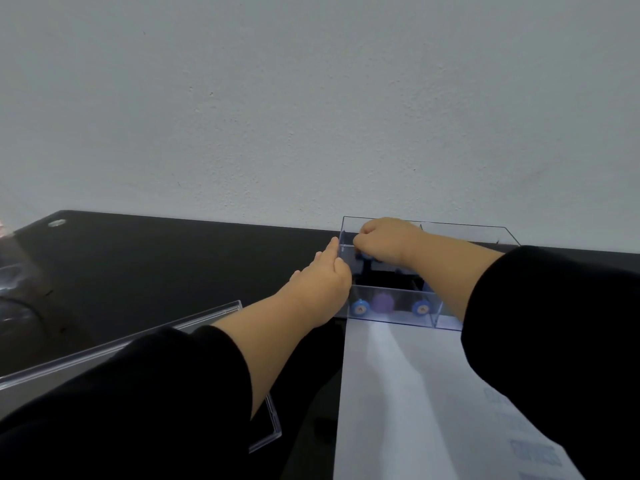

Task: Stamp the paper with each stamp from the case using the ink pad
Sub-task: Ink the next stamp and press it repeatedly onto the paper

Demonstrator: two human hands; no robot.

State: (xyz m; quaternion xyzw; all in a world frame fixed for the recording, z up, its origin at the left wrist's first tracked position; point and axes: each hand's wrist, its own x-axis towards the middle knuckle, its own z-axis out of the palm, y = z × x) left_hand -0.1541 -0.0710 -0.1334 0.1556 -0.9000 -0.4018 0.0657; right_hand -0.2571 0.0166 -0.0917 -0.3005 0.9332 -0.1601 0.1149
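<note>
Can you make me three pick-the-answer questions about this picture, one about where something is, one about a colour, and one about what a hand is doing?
1. Where is the right hand?
A. inside the clear plastic stamp case
B. flat on the white paper sheet
C. on the wall

2. What colour is the round stamp between the two blue round stamps?
A. red
B. purple
C. green

3. What is the left hand doing?
A. holding a pen
B. resting against the case's left wall
C. lifting the paper

Answers: 1 A, it reaches down between the clear walls. 2 B, it shows purple through the front wall. 3 B, its fingers lie along that wall.
</note>
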